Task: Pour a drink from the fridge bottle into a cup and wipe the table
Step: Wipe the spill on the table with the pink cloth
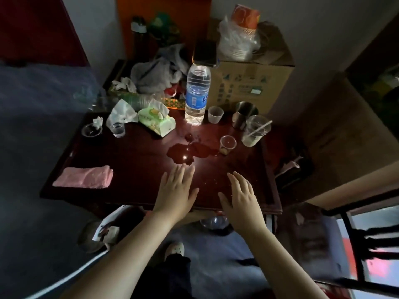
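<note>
A clear water bottle [196, 96] with a blue label stands upright and capless at the back of the dark red table [129, 160]. Beside it sits a small translucent cup [215, 114]. A puddle of spilled liquid [187, 153] spreads across the table's middle, next to a small clear cup [228, 144]. A folded pink cloth [85, 176] lies at the table's front left. My left hand [176, 190] lies flat and empty just in front of the puddle. My right hand [239, 196] hovers open near the front edge, holding nothing.
A green tissue pack [158, 121], crumpled tissues, a small water glass [117, 128] and a lid crowd the back left. A steel mug [244, 114] and a plastic cup with a straw [255, 131] stand at the right. A cardboard box [250, 85] rises behind. A black chair [349, 229] stands at the right.
</note>
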Tool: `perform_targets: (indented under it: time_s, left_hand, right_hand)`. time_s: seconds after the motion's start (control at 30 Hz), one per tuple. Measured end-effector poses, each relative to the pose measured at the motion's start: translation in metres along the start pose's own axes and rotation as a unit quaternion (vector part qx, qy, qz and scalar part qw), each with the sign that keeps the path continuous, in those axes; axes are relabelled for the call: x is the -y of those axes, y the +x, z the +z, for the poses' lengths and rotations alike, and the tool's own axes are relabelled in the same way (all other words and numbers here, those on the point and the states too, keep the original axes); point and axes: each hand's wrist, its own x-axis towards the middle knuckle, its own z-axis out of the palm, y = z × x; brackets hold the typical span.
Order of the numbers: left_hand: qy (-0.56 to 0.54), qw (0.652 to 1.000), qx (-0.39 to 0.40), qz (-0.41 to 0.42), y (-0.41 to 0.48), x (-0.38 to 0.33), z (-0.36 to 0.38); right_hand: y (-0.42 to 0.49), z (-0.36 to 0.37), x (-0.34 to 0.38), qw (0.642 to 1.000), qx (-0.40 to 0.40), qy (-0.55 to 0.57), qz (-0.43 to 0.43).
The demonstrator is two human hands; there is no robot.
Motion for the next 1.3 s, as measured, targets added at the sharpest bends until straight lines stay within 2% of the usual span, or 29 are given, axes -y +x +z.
perform_targets:
  time_s: [0.1, 0.2, 0.47, 0.7, 0.8, 0.9, 1.0, 1.07, 1.13, 1.2, 1.3]
  left_hand:
    - [-0.007, 0.998, 0.056, 0.016, 0.029, 0.010, 0.021]
    - [-0.011, 0.995, 0.098, 0.020, 0.055, 0.016, 0.038]
    - [-0.023, 0.981, 0.194, -0.005, 0.093, 0.015, 0.067]
    - [-0.053, 0.970, 0.228, -0.067, 0.092, 0.003, 0.084]
    - [-0.043, 0.970, 0.222, -0.084, 0.092, -0.003, 0.087]
    - [-0.031, 0.971, 0.222, -0.088, 0.094, -0.005, 0.089]
    - [-0.009, 0.971, 0.222, -0.084, 0.093, -0.005, 0.090]
    - [-0.014, 0.971, 0.223, -0.086, 0.093, -0.006, 0.091]
    - [-0.026, 0.970, 0.223, -0.090, 0.092, -0.005, 0.092]
    - [-0.034, 0.970, 0.221, -0.094, 0.092, -0.005, 0.092]
    - [-0.043, 0.970, 0.219, -0.099, 0.091, -0.005, 0.093]
  right_hand:
    - [0.031, 0.022, -0.016, 0.992, 0.120, -0.021, 0.025]
    - [0.058, 0.040, -0.028, 0.981, 0.185, -0.030, 0.047]
    - [0.104, 0.072, -0.049, 0.970, 0.237, -0.027, 0.042]
    - [0.116, 0.094, -0.073, 0.942, 0.314, -0.121, -0.021]
    - [0.117, 0.092, -0.079, 0.937, 0.318, -0.138, -0.050]
    - [0.124, 0.082, -0.080, 0.942, 0.316, -0.098, -0.048]
    - [0.143, 0.065, -0.080, 0.977, 0.194, -0.021, -0.086]
    - [0.162, 0.055, -0.084, 0.989, 0.091, -0.012, -0.113]
    - [0.185, 0.047, -0.086, 0.994, 0.043, -0.019, -0.099]
    - [0.207, 0.042, -0.087, 0.996, 0.047, -0.030, -0.074]
    - [0.229, 0.042, -0.091, 0.991, 0.117, -0.054, -0.044]
